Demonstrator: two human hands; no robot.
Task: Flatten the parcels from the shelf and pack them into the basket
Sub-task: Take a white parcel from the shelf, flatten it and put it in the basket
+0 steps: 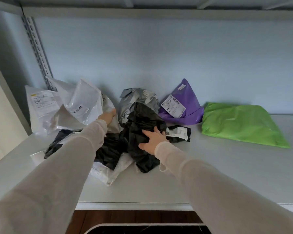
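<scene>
1. The shelf board [210,166] is the biggest hazard. Its front edge runs just beyond the elbows. A parcel dragged forward carelessly could slide over it and, by my judgement, miss the basket [98,228], of which only a white rim shows at the bottom of the view.
2. The open stretch of board to the right front of the pile looks like the best room for flattening. The left side is hemmed in by the slotted upright [37,53] and the wall.
3. The white mailers [85,102] lean in a loose heap against that corner. Pulling one out from low down would likely topple the rest.
4. The green mailer [240,124] lies flat and well apart, so it is at little risk.
5. The black mailer [142,119] is crumpled at the middle of the pile, lapping over the grey mailer [139,98] and a white mailer underneath [108,174]. Lifting it fast may drag those along.
6. The purple mailer [181,105] is propped against the back wall, just beside the grey one, and a nudge could tip it.
7. The right hand [152,139] rests on the black mailer with fingers spread and tips sinking into the folds. I cannot tell whether it truly grips.
8. The left hand [108,116] is mostly hidden by its sleeve. Its fingers look extended, touching the white heap and holding nothing visible.
</scene>
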